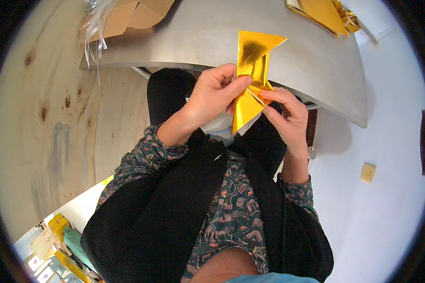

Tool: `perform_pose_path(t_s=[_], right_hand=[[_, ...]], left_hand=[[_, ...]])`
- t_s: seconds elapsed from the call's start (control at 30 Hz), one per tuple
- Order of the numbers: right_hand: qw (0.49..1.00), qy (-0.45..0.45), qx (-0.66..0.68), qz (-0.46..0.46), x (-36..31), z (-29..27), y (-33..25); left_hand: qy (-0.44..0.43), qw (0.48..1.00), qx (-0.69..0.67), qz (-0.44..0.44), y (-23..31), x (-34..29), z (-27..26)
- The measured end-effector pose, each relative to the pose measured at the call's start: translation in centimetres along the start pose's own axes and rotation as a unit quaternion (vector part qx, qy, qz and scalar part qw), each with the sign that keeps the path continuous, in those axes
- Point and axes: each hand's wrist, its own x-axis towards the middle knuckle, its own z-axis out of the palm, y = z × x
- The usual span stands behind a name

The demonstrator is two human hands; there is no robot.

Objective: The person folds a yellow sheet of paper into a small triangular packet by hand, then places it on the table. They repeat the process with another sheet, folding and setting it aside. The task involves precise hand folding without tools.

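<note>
A shiny gold sheet of folded foil paper (254, 54) is held up over my lap, in front of the table's near edge. Its upper part spreads into a wide flap, and its lower part tapers to a point. My left hand (208, 94) grips the paper at its middle from the left, thumb lying on top and the other fingers partly hidden behind. From the right, my right hand (290, 115) pinches a small folded corner between thumb and fingers. Creases meet between the two hands.
A grey metal table (198, 42) curves across the front. On it are a cardboard box (139, 16) with silver tinsel strips (97, 28) at the left, and gold foil sheets (318, 14) at the far right. A wooden panel (56, 118) stands left; a white wall (378, 212) is right.
</note>
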Motion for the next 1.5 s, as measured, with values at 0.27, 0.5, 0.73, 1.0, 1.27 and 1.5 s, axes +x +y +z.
perform_pose_path(t_s=[0.27,0.5,0.73,1.0,1.27,1.5], right_hand=[[0.998,0.057,0.025,-0.026,0.0,0.1,0.9],[0.995,0.094,0.041,-0.008,-0.2,0.1,0.9],[0.997,0.068,0.043,-0.018,-0.2,0.2,1.3],[0.987,0.068,0.116,0.091,-0.3,0.9,1.3],[0.984,0.038,0.135,0.109,-0.5,0.7,1.3],[0.99,-0.025,0.08,0.113,-0.4,-0.6,1.2]], left_hand=[[0.041,0.997,-0.059,0.015,-0.1,-0.6,0.5],[-0.049,0.952,0.21,0.218,-0.7,-1.5,-0.2],[-0.01,0.953,0.175,0.246,-1.8,-0.8,-0.5],[0.017,0.995,0.026,0.09,-3.1,-1.2,0.6],[0.018,0.993,0.074,0.095,-2.5,-0.9,-0.2],[-0.005,0.999,-0.013,-0.053,-1.4,-0.6,-0.3]])
